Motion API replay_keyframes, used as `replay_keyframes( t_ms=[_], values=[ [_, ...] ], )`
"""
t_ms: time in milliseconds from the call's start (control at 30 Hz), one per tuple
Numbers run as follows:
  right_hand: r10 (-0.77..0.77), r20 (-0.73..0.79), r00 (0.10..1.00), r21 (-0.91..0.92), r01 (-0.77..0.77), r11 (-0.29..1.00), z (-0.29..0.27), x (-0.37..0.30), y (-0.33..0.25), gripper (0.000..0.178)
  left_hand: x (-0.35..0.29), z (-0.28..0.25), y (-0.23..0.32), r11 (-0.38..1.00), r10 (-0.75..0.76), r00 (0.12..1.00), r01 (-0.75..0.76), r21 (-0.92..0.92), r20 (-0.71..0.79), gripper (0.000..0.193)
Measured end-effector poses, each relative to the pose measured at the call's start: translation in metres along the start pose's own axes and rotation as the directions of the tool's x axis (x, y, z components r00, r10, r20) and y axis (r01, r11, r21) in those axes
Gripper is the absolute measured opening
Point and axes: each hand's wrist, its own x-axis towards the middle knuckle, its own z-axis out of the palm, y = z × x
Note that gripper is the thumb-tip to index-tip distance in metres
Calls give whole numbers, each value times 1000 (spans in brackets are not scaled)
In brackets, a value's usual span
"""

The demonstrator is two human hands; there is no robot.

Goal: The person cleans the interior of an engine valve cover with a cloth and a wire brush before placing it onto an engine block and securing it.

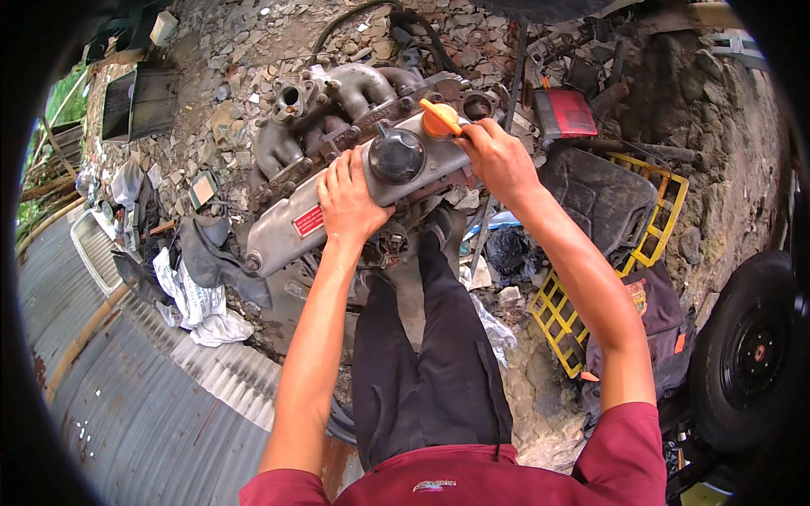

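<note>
A grey metal valve cover (283, 240) with a red label lies slantwise across an old engine in front of me. My left hand (348, 196) rests on top of it, fingers stretched forward over the metal, left of a round black dome-shaped part (397, 155). Near the cover's right end sits an orange oil filler cap (440, 121) with a raised grip. My right hand (499, 160) has its thumb and fingers closed on the cap's right side. Behind the cover runs a curved metal manifold (359, 91) with an open round port.
Broken stones and rubble (228, 51) cover the ground. To the right lie a red tail light (565, 113), a black seat-like pad (599, 194), a yellow grid frame (558, 325) and a wheel (751, 350). Corrugated sheets (160, 405) and white sacks (198, 291) are at left.
</note>
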Motion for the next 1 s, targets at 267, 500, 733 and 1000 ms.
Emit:
replay_keyframes(
  t_ms=[267, 500, 733, 1000],
  values=[
    [-60, -93, 994, 25, 62, 998, 5, -2, 6, 16, 0, -1, -1, 999, -14, 1000, 14, -51, 4, 109],
    [-7, -77, 997, 150, 19, 989, -1, -1, 5, 19, 0, -1, -2, 999, -2, 1000, 1, -44, -17, 110],
    [-76, -185, 980, 131, 101, 986, 6, -8, 5, 19, -1, 1, -1, 999, -7, 1000, 7, -36, -18, 111],
    [-40, -80, 996, 124, 50, 991, -3, -5, 5, 18, -1, 2, -3, 999, 6, 1000, -7, -39, -28, 112]
  ],
)
